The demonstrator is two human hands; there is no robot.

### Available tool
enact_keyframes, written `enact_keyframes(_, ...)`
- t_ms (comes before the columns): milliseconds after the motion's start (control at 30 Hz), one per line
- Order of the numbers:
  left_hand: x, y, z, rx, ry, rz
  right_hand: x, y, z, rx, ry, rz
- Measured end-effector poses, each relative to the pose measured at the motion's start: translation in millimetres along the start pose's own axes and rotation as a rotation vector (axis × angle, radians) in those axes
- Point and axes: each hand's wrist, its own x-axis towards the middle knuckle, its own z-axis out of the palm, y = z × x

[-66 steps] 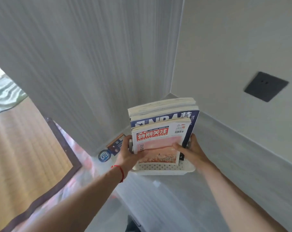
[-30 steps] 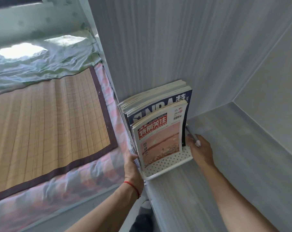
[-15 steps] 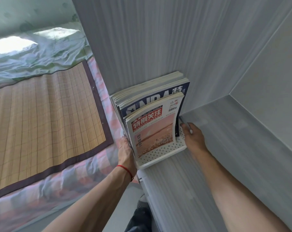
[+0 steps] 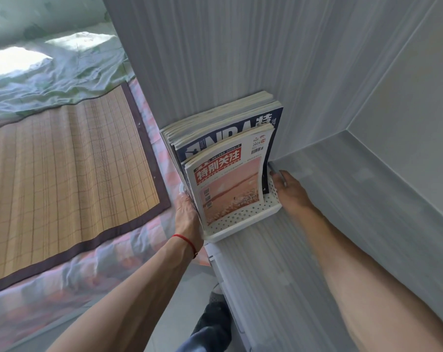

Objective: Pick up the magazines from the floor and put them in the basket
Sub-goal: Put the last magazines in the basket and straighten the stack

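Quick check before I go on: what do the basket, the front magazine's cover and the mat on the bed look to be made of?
Basket: looks like moulded white plastic, matt, with regular punched holes and rounded rims.
Front magazine: paper, the cover likely coated; it bows under its own weight and carries sharp colour print.
Mat: seems woven bamboo or rattan strips in a grid, with a dark fabric border.

Both our arms reach forward. Our left hand (image 4: pixel 187 214) and right hand (image 4: pixel 290 193) grip opposite sides of the basket (image 4: pixel 240 219), fingers curled out of sight.
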Motion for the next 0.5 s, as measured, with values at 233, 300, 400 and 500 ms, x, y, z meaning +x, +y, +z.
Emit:
enact_keyframes(233,-7,10,-5,0.098,0.004,0.031,-2,-4,-4,-0.31,0.004,-0.008)
enact_keyframes(300,-9,13,-6,0.13,0.002,0.015,-5,-7,-6,-0.449,0.024,-0.028)
enact_keyframes(400,-15,14,-9,0.257,0.055,0.058,-10,-9,-7,-0.601,0.164,-0.214)
enact_keyframes(500,-32,16,-17,0.433,0.223,0.28,-13,-22,-8,-0.37,0.135,-0.418)
